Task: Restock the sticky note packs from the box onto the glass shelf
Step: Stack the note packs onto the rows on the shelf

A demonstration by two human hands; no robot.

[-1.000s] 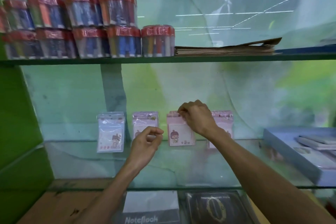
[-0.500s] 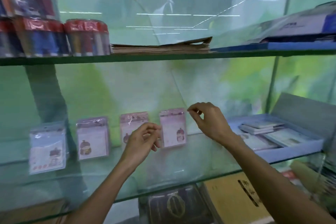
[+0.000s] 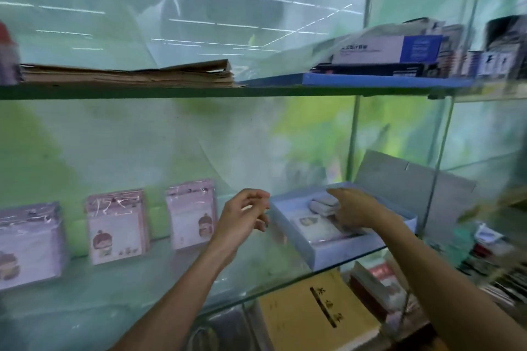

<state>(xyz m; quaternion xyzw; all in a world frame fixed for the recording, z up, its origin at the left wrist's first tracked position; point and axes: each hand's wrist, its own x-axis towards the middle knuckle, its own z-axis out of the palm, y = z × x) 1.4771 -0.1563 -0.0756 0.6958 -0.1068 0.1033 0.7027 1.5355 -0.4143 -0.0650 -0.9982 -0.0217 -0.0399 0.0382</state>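
Note:
Three pink sticky note packs stand upright along the back of the glass shelf (image 3: 148,285): one at the left edge (image 3: 28,245), one in the middle (image 3: 117,225) and one further right (image 3: 191,212). A pale blue open box (image 3: 342,251) sits on the shelf's right end with more packs (image 3: 315,225) lying flat inside. My right hand (image 3: 356,206) reaches into the box, palm down, over the packs; whether it grips one is unclear. My left hand (image 3: 245,215) hovers empty between the rightmost standing pack and the box, fingers loosely curled and apart.
The upper glass shelf (image 3: 199,91) carries a stack of brown paper (image 3: 137,74) and blue-and-white boxes (image 3: 390,54). Below the lower shelf lie a yellow book (image 3: 316,313) and other stationery. A vertical glass divider (image 3: 439,157) stands just right of the box.
The view has swung right. My right hand left the row of standing packs and moved right into the blue box. My left hand followed to the right, still holding nothing.

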